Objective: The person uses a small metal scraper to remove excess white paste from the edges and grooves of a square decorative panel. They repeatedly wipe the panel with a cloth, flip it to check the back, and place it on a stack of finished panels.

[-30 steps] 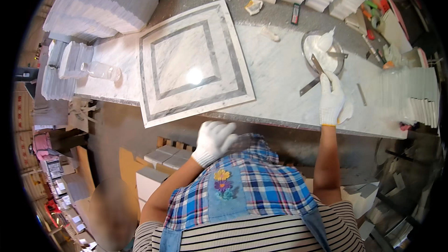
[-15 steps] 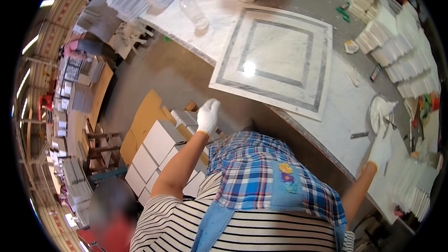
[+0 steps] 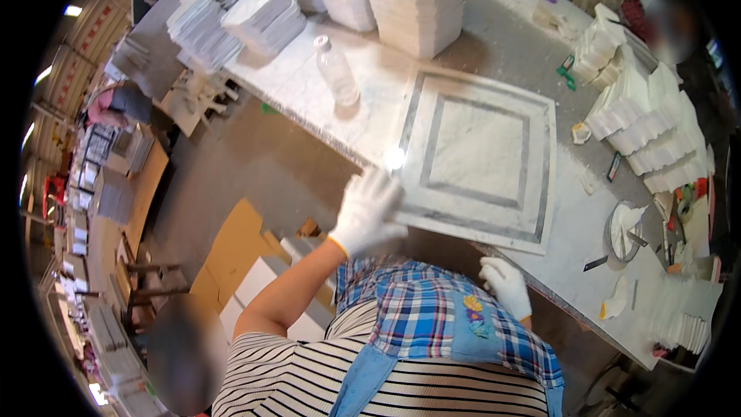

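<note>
A square white marble panel (image 3: 478, 143) with two grey inlaid bands lies on the worktable, its near edge jutting past the table edge. My left hand (image 3: 369, 212), in a white knit glove, is at the panel's near left corner. Its fingers are spread and hold nothing; whether they touch the stone I cannot tell. My right hand (image 3: 506, 287), gloved the same way, hangs by the table edge below the panel's near right corner. Its fingers are loosely bent, with nothing seen in them. To the right stands a round bowl (image 3: 612, 242) with white material and a flat-bladed tool in it.
A clear bottle (image 3: 336, 71) stands left of the panel. Tall stacks of white tiles (image 3: 417, 4) rise behind it, and more stacked pieces (image 3: 648, 120) line the right. A small dark blade (image 3: 596, 264) lies near the bowl. White boxes (image 3: 258, 282) sit low at my left, near a person.
My right hand has come back from beside the bowl to the near table edge. My left hand has moved right to the panel's corner, its fingers spreading. The view has shifted.
</note>
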Motion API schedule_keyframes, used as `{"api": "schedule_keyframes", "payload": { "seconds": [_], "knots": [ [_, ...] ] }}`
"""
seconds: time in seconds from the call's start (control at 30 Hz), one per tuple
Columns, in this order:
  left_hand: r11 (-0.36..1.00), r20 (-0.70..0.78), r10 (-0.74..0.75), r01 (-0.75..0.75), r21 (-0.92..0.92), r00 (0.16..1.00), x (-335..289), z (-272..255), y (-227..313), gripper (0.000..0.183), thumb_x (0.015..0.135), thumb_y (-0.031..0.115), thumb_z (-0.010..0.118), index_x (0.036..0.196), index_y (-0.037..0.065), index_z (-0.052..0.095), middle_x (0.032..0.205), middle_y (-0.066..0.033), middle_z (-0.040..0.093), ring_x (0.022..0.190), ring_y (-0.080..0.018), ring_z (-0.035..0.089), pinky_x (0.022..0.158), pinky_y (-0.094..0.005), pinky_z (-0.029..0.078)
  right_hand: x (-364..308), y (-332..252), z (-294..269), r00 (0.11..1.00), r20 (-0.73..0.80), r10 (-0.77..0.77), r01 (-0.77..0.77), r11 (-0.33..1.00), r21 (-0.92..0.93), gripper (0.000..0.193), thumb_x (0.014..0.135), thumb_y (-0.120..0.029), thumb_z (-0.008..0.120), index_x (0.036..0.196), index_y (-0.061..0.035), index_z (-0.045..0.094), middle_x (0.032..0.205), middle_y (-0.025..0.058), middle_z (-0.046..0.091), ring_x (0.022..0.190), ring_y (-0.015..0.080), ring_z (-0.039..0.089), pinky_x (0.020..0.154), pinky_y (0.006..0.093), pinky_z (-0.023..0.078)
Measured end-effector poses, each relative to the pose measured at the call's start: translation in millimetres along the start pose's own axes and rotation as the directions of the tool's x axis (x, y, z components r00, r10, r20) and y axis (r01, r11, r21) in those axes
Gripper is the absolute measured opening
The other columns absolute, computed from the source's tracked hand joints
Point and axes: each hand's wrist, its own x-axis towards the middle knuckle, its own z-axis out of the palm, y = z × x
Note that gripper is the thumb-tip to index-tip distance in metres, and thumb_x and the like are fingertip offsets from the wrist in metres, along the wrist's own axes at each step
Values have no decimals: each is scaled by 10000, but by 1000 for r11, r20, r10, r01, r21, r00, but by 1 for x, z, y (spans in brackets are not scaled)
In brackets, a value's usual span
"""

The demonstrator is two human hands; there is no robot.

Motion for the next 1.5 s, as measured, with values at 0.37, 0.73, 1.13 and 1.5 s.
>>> {"api": "schedule_keyframes", "payload": {
  "seconds": [0.37, 0.73, 1.13, 1.5],
  "knots": [
    [888, -11, 447, -443, 122, 894, 10, 50, -47, 534, 771, 169, 625, 1277, 34, 523, 1246, -205, 496, 1177, -386, 460, 1050, -533, 351, 58, -3, 105, 970, 41, 241, -198, 674, 712, 485, 1000, -468, 564, 1126, -3, 613, 921, 134, 697, 625, 116, 613, 507, 224, 474],
    [872, -2, 486, -484, 69, 874, 17, 61, -50, 531, 772, 132, 612, 1282, 12, 526, 1264, -226, 480, 1210, -407, 433, 1051, -559, 315, 73, -1, 118, 922, -143, 359, -110, 597, 795, 399, 951, -448, 659, 898, -59, 591, 779, 112, 687, 533, 89, 568, 400, 196, 402],
    [799, 59, 561, -559, 222, 826, -11, 69, -11, 500, 844, 195, 575, 1302, -1, 531, 1252, -250, 525, 1161, -464, 486, 1033, -625, 354, 54, 29, 93, 921, -261, 291, -29, 716, 697, 374, 948, -447, 665, 851, -97, 577, 686, 70, 624, 471, 77, 462, 392, 199, 327],
    [829, 58, 540, -543, 133, 840, 18, -38, 38, 296, 771, 120, 632, 1044, 17, 588, 943, -141, 574, 871, -323, 578, 754, -404, 481, 2, -64, 55, 920, -392, 8, 241, 777, 581, 295, 984, -323, 628, 844, -63, 625, 702, 56, 633, 536, 78, 489, 477, 220, 366]
  ]
}}
